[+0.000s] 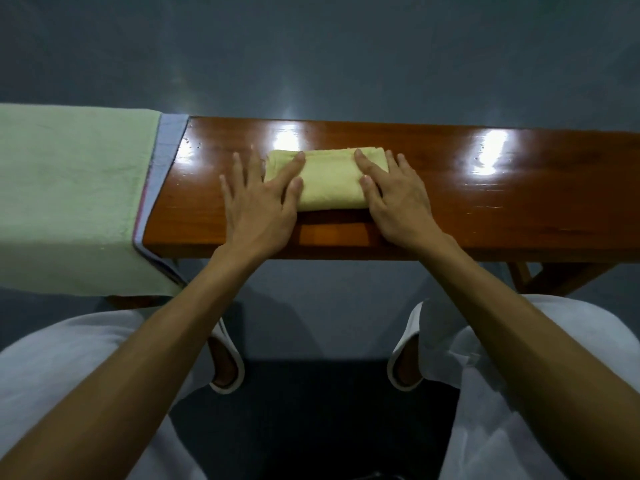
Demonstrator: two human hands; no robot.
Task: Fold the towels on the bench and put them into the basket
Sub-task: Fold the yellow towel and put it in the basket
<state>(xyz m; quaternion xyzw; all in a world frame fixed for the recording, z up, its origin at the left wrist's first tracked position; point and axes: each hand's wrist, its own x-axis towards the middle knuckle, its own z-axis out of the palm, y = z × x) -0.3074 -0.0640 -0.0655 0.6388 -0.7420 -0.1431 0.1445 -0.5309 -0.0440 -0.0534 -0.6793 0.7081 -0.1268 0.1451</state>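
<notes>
Towel (329,181), folded and yellow, lies on the tabletop (502,209); we press our left grip (259,202) and right grip (394,199) on its ends, fingers (292,164) straight, spread apart.

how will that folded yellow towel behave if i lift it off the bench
The small folded yellow cloth towel is probably soft and floppy; lifted by one end, its layers may sag or unfold. Small and thin, it seems light. On the glossy brown wooden bench it likely slides when pushed.
</notes>
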